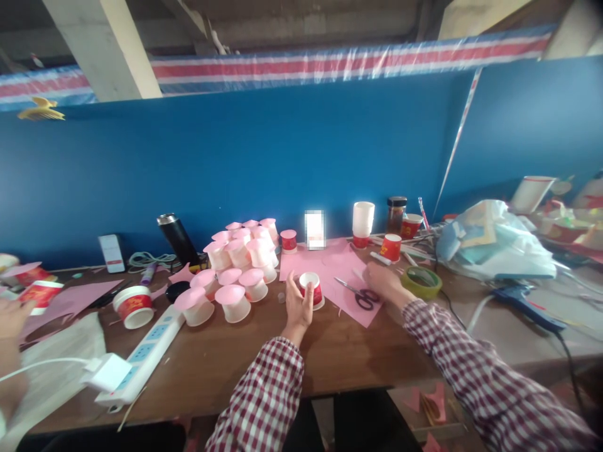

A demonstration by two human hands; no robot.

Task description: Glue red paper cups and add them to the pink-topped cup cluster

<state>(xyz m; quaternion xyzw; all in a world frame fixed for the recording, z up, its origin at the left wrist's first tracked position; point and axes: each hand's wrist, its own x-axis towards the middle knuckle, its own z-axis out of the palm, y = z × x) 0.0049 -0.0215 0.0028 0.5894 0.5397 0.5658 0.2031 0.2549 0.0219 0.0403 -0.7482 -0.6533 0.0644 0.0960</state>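
Currently the person's left hand (296, 302) has its grip clamped around a small red and white paper cup (313, 290), fingers wrapped on its side, the cup upright with its open mouth up, standing on or just over the near edge of a pink paper sheet (330, 270) about mid-table. Right hand (382, 280) lies on the same sheet, fingers curled loosely over the paper, just beside a pair of scissors (362, 295) with dark handles; whether it grasps anything I cannot tell. Both sleeves are red and white check

Left of the held cup: a cluster of upturned white cups capped with pink discs (238, 263), stacked in tiers toward the back edge. A roll of green tape (421, 281) sits just right of the right hand. A blue glue gun (525, 304) lies toward the right edge. A white power strip (141, 355) runs along the front left of the wooden table (226, 358), with a black flask (178, 238) near the back edge. At the far left edge another person's hand (10, 317) shows
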